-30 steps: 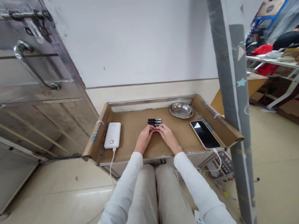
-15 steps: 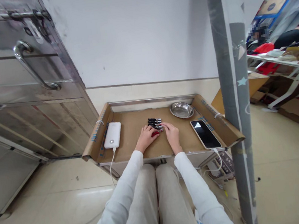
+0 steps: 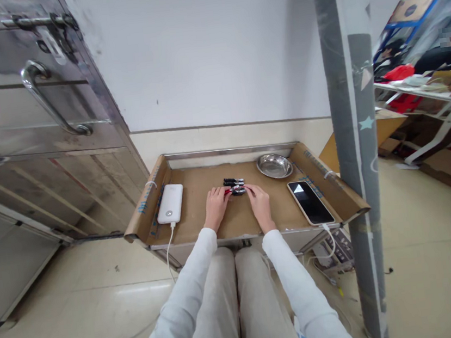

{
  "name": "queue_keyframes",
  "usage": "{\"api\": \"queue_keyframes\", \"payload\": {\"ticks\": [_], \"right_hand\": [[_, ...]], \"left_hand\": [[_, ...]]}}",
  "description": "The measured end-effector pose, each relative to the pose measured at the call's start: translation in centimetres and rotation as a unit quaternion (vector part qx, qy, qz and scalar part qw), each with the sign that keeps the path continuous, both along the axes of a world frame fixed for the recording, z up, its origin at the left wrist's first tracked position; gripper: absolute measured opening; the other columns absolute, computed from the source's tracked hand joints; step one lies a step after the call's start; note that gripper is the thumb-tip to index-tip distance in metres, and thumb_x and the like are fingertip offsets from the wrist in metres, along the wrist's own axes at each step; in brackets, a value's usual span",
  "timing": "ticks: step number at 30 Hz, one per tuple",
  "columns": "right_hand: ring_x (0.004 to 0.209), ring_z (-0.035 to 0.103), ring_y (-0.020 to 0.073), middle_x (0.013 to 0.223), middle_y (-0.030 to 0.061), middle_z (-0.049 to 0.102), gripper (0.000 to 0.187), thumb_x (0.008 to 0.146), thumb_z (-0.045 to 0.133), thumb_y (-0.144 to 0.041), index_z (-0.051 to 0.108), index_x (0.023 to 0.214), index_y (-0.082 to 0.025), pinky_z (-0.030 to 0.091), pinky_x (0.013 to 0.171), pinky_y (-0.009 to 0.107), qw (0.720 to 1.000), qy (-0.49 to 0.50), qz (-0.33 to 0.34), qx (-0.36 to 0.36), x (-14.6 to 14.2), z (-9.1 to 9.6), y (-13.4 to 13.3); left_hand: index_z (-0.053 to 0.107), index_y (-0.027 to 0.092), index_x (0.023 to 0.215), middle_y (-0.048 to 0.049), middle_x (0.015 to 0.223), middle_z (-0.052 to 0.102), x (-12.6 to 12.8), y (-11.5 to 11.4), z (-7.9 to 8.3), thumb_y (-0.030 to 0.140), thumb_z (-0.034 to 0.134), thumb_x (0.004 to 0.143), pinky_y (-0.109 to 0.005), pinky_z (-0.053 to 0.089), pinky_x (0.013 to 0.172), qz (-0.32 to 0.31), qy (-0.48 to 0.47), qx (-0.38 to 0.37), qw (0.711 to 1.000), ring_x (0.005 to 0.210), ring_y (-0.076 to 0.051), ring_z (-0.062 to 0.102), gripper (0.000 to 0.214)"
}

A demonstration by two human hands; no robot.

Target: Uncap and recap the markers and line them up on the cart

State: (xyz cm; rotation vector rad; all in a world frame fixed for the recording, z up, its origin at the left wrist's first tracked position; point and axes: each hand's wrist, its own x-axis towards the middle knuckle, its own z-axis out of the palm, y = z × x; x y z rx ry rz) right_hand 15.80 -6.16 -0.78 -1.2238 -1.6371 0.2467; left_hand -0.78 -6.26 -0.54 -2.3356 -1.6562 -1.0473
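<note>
My left hand point(image 3: 216, 207) is pinched on the red end of a slim red-and-silver piece point(image 3: 232, 189), too small to identify. At its silver end the fingertips of my right hand point(image 3: 260, 203) are closed, with the piece spanning the two hands. Just below it lies a black-and-silver piece point(image 3: 237, 193), partly covered. Beyond the fingers, several similar slim black pieces with silver ends point(image 3: 232, 182) lie side by side on the brown paper-covered tray point(image 3: 197, 178).
A white power bank point(image 3: 170, 203) with a cable lies at the left. At the right are a round metal dish point(image 3: 274, 166) and a phone point(image 3: 310, 202) on a cable. The tray has raised sides point(image 3: 330, 183). A grey wrapped pole point(image 3: 360, 163) stands right of it.
The red-and-silver piece has moved away from me, up to the black pieces. My left hand has shifted from lying over the row to pinching its red end.
</note>
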Motion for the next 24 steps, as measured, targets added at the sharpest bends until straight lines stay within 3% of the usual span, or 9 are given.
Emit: {"api": "queue_keyframes", "payload": {"ticks": [3, 6, 9, 12, 15, 18, 20, 24], "right_hand": [[0.097, 0.062, 0.0199, 0.105, 0.0093, 0.067, 0.031, 0.093, 0.039, -0.033, 0.065, 0.103, -0.019, 0.047, 0.091, 0.035, 1.000, -0.003, 0.011, -0.003, -0.1, 0.1, -0.1], [0.108, 0.059, 0.0192, 0.118, 0.0074, 0.062, 0.034, 0.092, 0.039, -0.029, 0.057, 0.120, -0.022, 0.045, 0.096, 0.035, 0.997, -0.024, 0.068, -0.016, -0.3, 0.6, -0.4], [0.125, 0.047, 0.0167, 0.140, 0.0027, 0.045, 0.052, 0.090, 0.040, -0.021, 0.033, 0.141, -0.027, 0.039, 0.105, 0.034, 0.984, -0.076, 0.161, -0.027, -0.6, 1.2, -0.9], [0.131, 0.038, 0.0153, 0.145, 0.0020, 0.037, 0.060, 0.088, 0.038, -0.015, 0.024, 0.145, -0.025, 0.032, 0.110, 0.035, 0.980, -0.099, 0.173, -0.014, -0.8, 1.4, -0.9], [0.127, 0.041, 0.0171, 0.138, 0.0054, 0.046, 0.052, 0.086, 0.035, -0.011, 0.039, 0.137, -0.021, 0.034, 0.108, 0.036, 0.986, -0.114, 0.122, -0.008, -0.7, 1.0, -0.6], [0.110, 0.050, 0.0212, 0.115, 0.0082, 0.059, 0.037, 0.085, 0.036, -0.010, 0.062, 0.109, -0.020, 0.041, 0.098, 0.038, 0.986, -0.159, 0.057, -0.015, -0.4, 0.4, -0.3], [0.101, 0.051, 0.0223, 0.105, 0.0089, 0.060, 0.033, 0.084, 0.037, -0.010, 0.065, 0.099, -0.020, 0.043, 0.092, 0.037, 0.981, -0.188, 0.031, -0.020, -0.3, 0.2, -0.2], [0.095, 0.050, 0.0228, 0.099, 0.0095, 0.058, 0.031, 0.083, 0.040, -0.009, 0.065, 0.098, -0.020, 0.042, 0.087, 0.037, 0.975, -0.220, 0.006, -0.024, -0.3, 0.1, -0.3]], "left_hand": [[0.057, 0.020, 0.106, -0.0043, 0.097, 0.066, 0.0, -0.1, 0.0, 0.035, 0.044, 0.093, -0.032, 0.037, 0.079, -0.020, 0.007, 0.001, 1.000, 0.091, -0.020, 0.053, 0.024], [0.057, 0.021, 0.106, -0.0042, 0.099, 0.066, 0.0, 0.0, -0.1, 0.035, 0.043, 0.093, -0.032, 0.037, 0.079, -0.030, 0.004, 0.006, 1.000, 0.091, -0.019, 0.054, 0.024], [0.058, 0.021, 0.103, -0.0050, 0.098, 0.066, -0.1, 0.1, -0.1, 0.035, 0.043, 0.093, -0.032, 0.037, 0.078, 0.013, -0.012, 0.007, 1.000, 0.089, -0.019, 0.054, 0.023], [0.058, 0.021, 0.101, -0.0060, 0.095, 0.066, -0.1, 0.2, -0.1, 0.035, 0.045, 0.092, -0.033, 0.037, 0.077, 0.093, -0.022, 0.001, 0.995, 0.089, -0.021, 0.053, 0.021], [0.057, 0.018, 0.098, -0.0087, 0.094, 0.064, -0.2, 0.3, -0.2, 0.031, 0.042, 0.093, -0.035, 0.038, 0.077, 0.166, -0.016, -0.019, 0.986, 0.089, -0.024, 0.051, 0.020], [0.056, 0.014, 0.096, -0.0113, 0.093, 0.061, -0.2, 0.6, -0.7, 0.024, 0.036, 0.094, -0.037, 0.040, 0.079, 0.214, -0.019, -0.030, 0.976, 0.089, -0.024, 0.050, 0.021], [0.055, 0.013, 0.095, -0.0118, 0.092, 0.058, -0.3, 0.8, -1.0, 0.020, 0.033, 0.094, -0.039, 0.041, 0.080, 0.224, -0.033, -0.028, 0.974, 0.089, -0.025, 0.050, 0.023], [0.054, 0.012, 0.094, -0.0139, 0.094, 0.054, -0.4, 1.0, -1.5, 0.015, 0.030, 0.093, -0.045, 0.041, 0.083, 0.203, -0.066, -0.032, 0.976, 0.094, -0.027, 0.050, 0.024]]}}
